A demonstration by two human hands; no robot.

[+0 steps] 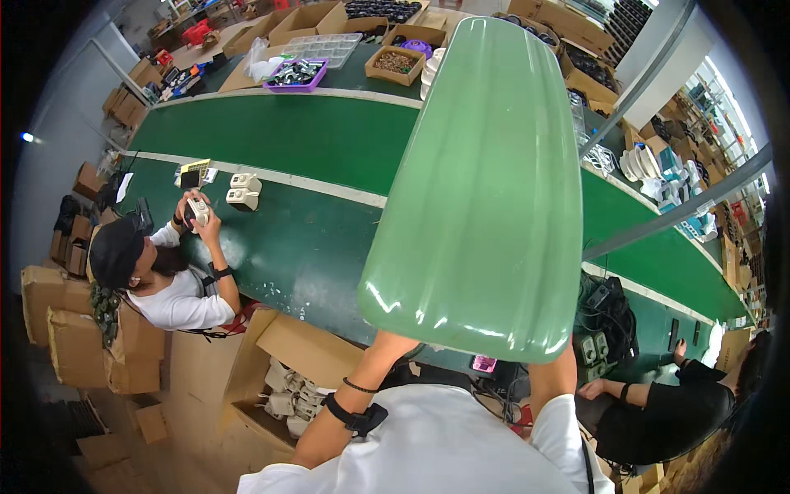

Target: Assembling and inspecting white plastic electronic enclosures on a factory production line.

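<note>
A long, glossy green panel (485,189), shaped like a lamp shade, fills the middle of the head view and covers both my hands. My left forearm (366,375), with a dark cord and a black wrist strap, runs up under the panel's near left corner. Under its near right corner goes my right forearm (555,379). My fingers are hidden, and whether they touch the panel or hold something beneath it cannot be told. A pink-screened device (484,363) shows just below the panel's near edge, between my arms, close to some dark cables (514,387).
An open carton (304,337) of off-white devices stands left of me. A co-worker at left holds a white device (197,211); similar devices (243,191) sit on the green bench (304,230). At right are a black bag (611,317), pale devices (594,350) and another person (658,420).
</note>
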